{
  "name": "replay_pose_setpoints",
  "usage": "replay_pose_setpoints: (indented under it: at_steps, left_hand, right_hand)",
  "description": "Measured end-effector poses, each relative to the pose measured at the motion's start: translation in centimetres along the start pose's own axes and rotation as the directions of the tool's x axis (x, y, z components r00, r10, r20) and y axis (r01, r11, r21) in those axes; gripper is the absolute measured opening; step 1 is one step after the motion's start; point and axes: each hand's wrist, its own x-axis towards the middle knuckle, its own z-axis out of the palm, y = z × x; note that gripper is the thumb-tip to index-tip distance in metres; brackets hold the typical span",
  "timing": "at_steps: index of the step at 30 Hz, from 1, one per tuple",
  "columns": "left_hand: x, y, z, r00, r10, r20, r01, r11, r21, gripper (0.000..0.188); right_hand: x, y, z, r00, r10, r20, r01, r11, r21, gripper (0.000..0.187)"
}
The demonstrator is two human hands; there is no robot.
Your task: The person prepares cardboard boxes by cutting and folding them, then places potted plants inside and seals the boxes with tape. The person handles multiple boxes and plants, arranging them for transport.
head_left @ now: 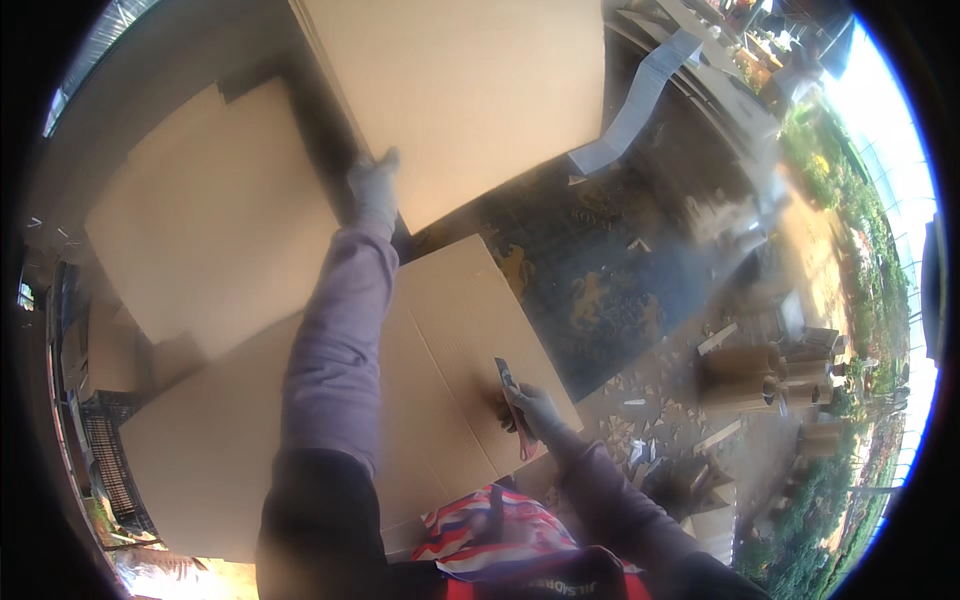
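Observation:
My left hand [374, 188], in a light glove, reaches far forward and grips the lower left edge of a large cardboard sheet [470, 90] that stands tilted up in front of me. My right hand [535, 410], also gloved, holds a narrow knife-like cutter [510, 395] with a dark blade end and a reddish handle. It rests on a flat cardboard sheet [440, 340] lying under my arms. Another cardboard sheet [210, 220] lies to the left.
A dark patterned floor mat [590, 270] lies beyond the cardboard. Cardboard scraps [640, 420] litter the ground at right, near several cardboard tubes [760, 375]. A black plastic crate [110, 460] sits at lower left. Bright greenery lies far right.

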Motion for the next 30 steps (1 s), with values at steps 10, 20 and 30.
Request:
replay_pose_setpoints:
  at_steps: [10, 20, 30]
  left_hand:
    - [11.5, -10.0, -1.6, 0.997, 0.076, -0.004, -0.061, 0.827, 0.558, 0.049]
    - [-6.3, -4.5, -6.7, 0.8, 0.547, 0.245, -0.577, 0.59, 0.565, 0.062]
    - [-42.8, 1.3, -39.9, 0.976, 0.208, 0.073, -0.059, -0.069, 0.996, 0.052]
  right_hand:
    - [1.5, 1.4, 0.0, 0.991, 0.038, -0.13, -0.046, 0.997, -0.058, 0.031]
    - [0.8, 0.3, 0.4, 0.985, 0.046, -0.168, -0.046, 0.999, 0.005, 0.028]
    - [-3.3, 3.2, -15.9, 0.947, -0.318, 0.05, 0.266, 0.689, -0.674, 0.02]
